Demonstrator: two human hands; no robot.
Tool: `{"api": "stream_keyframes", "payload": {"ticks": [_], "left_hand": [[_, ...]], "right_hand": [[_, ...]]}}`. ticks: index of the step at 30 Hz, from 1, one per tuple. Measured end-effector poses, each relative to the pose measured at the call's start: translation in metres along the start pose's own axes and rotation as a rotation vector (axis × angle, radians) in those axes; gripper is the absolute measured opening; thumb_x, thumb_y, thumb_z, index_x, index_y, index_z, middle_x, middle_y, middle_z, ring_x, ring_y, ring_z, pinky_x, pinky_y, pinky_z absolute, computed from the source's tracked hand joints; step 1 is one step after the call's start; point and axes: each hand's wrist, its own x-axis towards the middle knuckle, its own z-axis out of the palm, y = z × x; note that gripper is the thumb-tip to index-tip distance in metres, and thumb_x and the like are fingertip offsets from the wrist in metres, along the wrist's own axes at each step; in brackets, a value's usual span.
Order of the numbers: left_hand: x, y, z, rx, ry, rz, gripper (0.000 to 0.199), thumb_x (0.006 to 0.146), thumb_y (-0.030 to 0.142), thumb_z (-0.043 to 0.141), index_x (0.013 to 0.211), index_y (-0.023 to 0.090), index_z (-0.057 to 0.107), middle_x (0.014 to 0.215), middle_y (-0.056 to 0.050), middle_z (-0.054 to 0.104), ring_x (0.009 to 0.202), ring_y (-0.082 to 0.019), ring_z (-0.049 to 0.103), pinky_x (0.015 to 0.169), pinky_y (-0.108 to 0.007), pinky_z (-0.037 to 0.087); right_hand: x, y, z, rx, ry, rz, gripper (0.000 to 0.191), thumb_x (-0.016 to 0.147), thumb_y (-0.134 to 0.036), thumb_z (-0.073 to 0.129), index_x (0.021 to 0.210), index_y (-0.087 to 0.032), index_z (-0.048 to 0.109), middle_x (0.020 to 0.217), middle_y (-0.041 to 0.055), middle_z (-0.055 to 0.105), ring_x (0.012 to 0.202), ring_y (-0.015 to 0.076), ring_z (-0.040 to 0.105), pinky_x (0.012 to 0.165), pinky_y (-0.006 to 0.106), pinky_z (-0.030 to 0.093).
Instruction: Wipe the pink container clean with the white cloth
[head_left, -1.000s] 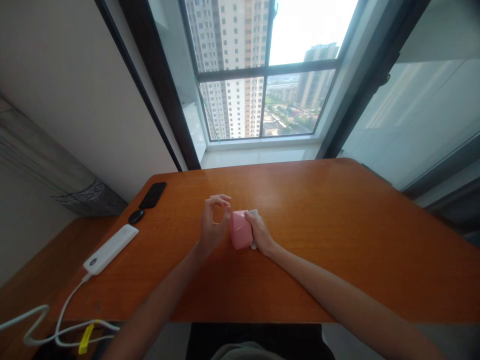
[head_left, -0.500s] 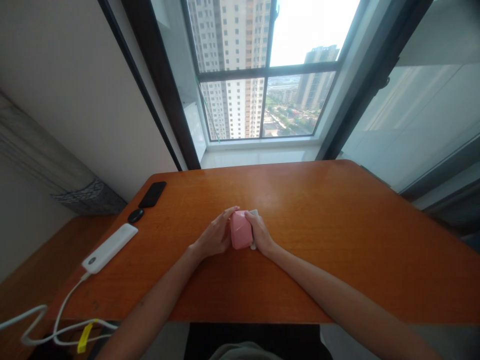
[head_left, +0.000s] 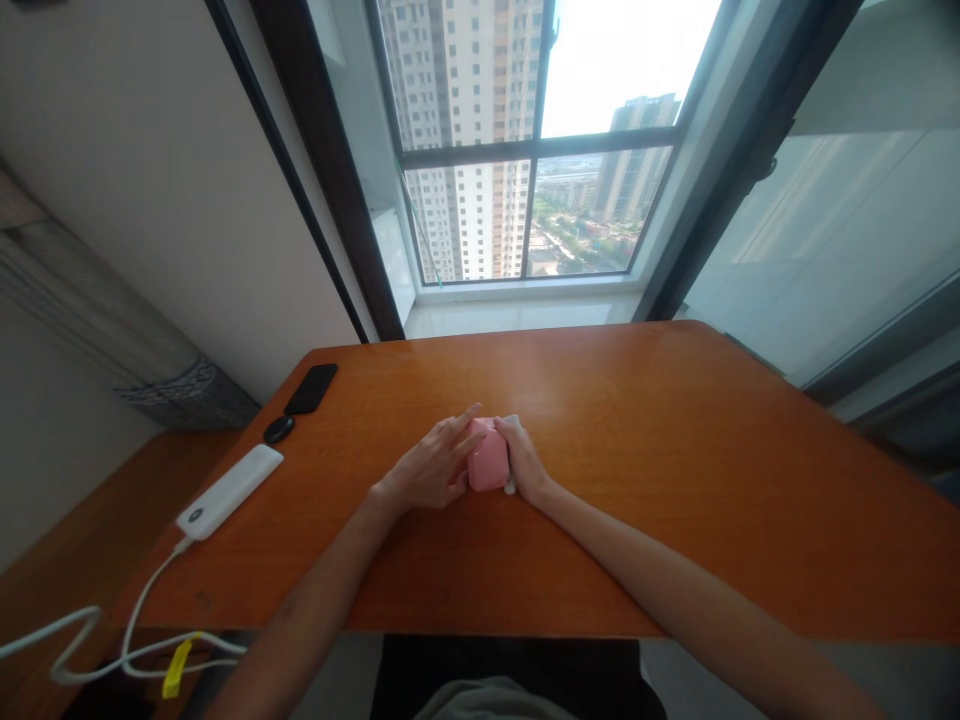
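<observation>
A small pink box (head_left: 489, 468) with rounded edges stands between my hands near the middle of the wooden table. My left hand (head_left: 429, 465) holds it from the left, thumb low at its side, one finger laid across its face and another stretched past the top edge. On the opposite side, my right hand (head_left: 527, 468) is closed around a soft white piece, perhaps a tissue or cloth (head_left: 511, 486), pressed against the box. Most of that white piece is hidden under my right fingers.
Along the table's left edge lie a black phone (head_left: 311, 388), a round black object (head_left: 278, 430) and a white power bank (head_left: 231, 490). A white cable (head_left: 142, 600) with a yellow tag (head_left: 177, 668) runs from it over the front edge. Beyond the table is a window (head_left: 532, 150).
My left fingers have lifted and spread, one now crossing the box's face. My right hand stays on the right side with the white piece. The view has shifted slightly.
</observation>
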Motion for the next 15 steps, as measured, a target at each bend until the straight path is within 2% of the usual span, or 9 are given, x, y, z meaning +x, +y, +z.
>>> {"api": "stream_keyframes", "payload": {"ticks": [9, 15], "left_hand": [[-0.002, -0.007, -0.003, 0.017, 0.039, -0.022, 0.079, 0.093, 0.027, 0.076, 0.165, 0.028, 0.044, 0.184, -0.018, 0.03, 0.156, -0.044, 0.053, 0.126, -0.062, 0.048], [-0.004, -0.006, -0.004, -0.058, 0.031, -0.039, 0.09, 0.089, 0.029, 0.081, 0.17, 0.03, 0.04, 0.183, -0.018, 0.033, 0.16, -0.043, 0.05, 0.128, -0.06, 0.048]], "right_hand": [[0.005, 0.009, -0.005, -0.001, -0.003, 0.013, 0.056, 0.087, -0.078, 0.07, 0.074, -0.025, 0.057, 0.065, -0.0018, 0.058, 0.059, 0.0167, 0.048, 0.054, 0.03, 0.04], [0.006, 0.01, -0.005, 0.002, 0.017, 0.007, 0.055, 0.087, -0.075, 0.07, 0.073, -0.025, 0.055, 0.065, -0.0027, 0.057, 0.059, 0.0159, 0.047, 0.055, 0.03, 0.039]]}}
